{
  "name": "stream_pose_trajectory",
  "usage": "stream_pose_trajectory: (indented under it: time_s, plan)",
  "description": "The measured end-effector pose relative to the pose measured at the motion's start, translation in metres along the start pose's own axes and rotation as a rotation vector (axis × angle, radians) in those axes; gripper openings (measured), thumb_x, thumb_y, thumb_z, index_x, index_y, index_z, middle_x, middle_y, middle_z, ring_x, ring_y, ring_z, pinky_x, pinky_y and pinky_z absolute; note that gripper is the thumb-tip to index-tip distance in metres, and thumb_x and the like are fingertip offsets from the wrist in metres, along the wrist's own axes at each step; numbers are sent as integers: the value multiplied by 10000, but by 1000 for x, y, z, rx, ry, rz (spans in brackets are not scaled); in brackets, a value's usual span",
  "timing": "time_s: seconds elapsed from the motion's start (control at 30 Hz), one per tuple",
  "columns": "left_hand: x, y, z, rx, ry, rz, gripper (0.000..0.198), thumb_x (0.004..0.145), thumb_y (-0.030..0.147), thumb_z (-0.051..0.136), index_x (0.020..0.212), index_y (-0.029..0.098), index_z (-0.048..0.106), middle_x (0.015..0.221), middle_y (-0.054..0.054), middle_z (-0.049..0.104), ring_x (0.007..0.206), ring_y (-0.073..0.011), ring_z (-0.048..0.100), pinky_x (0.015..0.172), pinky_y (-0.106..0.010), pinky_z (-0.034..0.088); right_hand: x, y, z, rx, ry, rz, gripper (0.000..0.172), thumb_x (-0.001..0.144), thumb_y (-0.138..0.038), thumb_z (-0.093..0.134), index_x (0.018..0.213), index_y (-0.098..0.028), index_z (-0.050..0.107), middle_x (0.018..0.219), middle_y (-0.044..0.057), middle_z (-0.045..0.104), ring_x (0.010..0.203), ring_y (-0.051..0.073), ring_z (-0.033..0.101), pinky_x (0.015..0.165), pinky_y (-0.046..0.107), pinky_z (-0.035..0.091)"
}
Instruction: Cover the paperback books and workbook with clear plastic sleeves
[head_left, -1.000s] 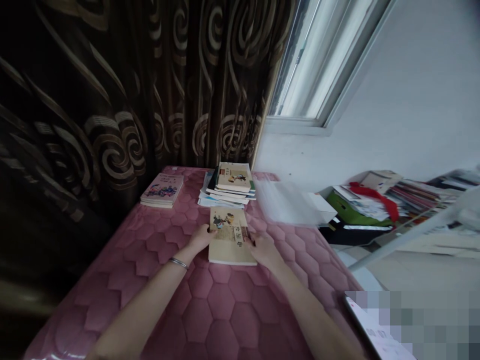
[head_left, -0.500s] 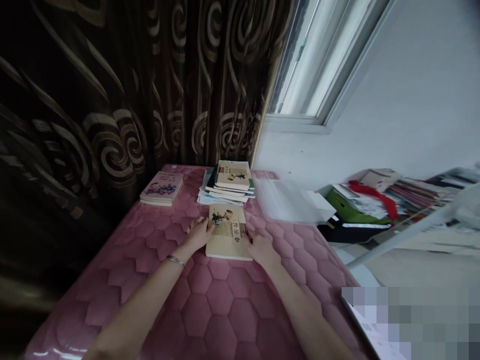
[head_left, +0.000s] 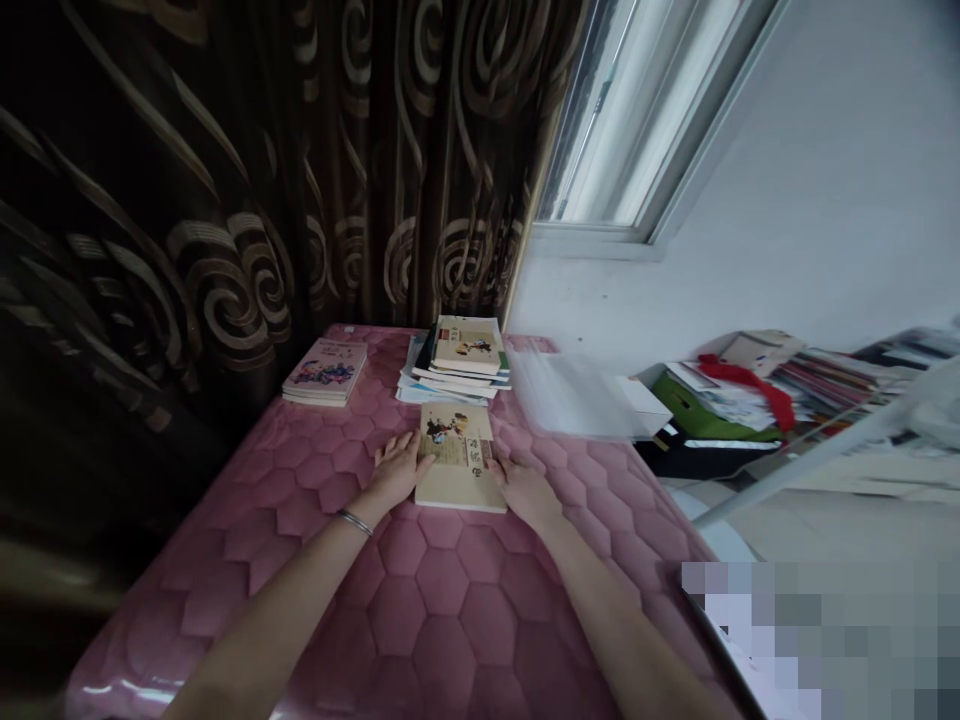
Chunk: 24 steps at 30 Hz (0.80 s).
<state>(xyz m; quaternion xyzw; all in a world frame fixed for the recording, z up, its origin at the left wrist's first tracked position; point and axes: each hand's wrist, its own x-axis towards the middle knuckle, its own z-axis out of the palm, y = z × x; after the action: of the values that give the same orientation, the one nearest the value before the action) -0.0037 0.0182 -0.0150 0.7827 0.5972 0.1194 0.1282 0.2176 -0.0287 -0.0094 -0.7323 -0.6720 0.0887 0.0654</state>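
A beige paperback book (head_left: 460,462) with an illustrated cover lies flat on the pink quilted table cover (head_left: 442,600). My left hand (head_left: 397,470) rests against the book's left edge with its fingers stretched out; a thin bracelet is on that wrist. My right hand (head_left: 525,488) lies at the book's right edge, fingers flat on the cover's corner. Just beyond the book stands a stack of books (head_left: 459,360) topped by a similar beige volume.
A small pile of pink-covered books (head_left: 326,371) lies at the back left. A dark curtain (head_left: 262,180) with swirl patterns hangs behind. Clear plastic sleeves (head_left: 577,395) lie at the right edge, with cluttered books and papers (head_left: 757,390) beyond.
The book has slid a little farther from me toward the stack, with both hands moving along its edges.
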Motion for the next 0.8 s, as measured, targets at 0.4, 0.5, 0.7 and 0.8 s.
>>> stream_pose_trajectory:
  time_s: [0.4,0.5,0.7,0.8]
  plan:
    - [-12,-6,-10,-216,-26,578,335,886,171,475,1167,252,638,1385,-34,519,1324,-174,400,1116,-340,303,2,4,3,-3,26,-32,483,985,-403,269,1351,-170,481,1132,146,644,1037,245,615,827,313,461]
    - [-13,-12,-11,-341,-147,572,305,878,209,521,1145,263,658,1354,-32,555,1283,-163,458,1095,-334,331,2,4,3,-2,33,-26,483,983,-415,270,1336,-176,497,1125,142,645,1016,233,622,808,299,464]
    - [-9,-33,-8,-588,-155,462,155,818,254,627,926,218,733,1313,-82,583,1216,-188,524,1049,-359,374,5,8,6,29,19,-38,486,980,-418,274,1323,-163,505,1117,151,650,1024,240,619,829,309,452]
    - [-7,-32,-7,-615,-150,425,84,786,222,661,824,210,736,1291,-78,595,1185,-186,544,1038,-353,379,9,10,3,51,12,-53,488,975,-427,294,1326,-159,501,1125,144,651,1044,228,606,864,300,432]
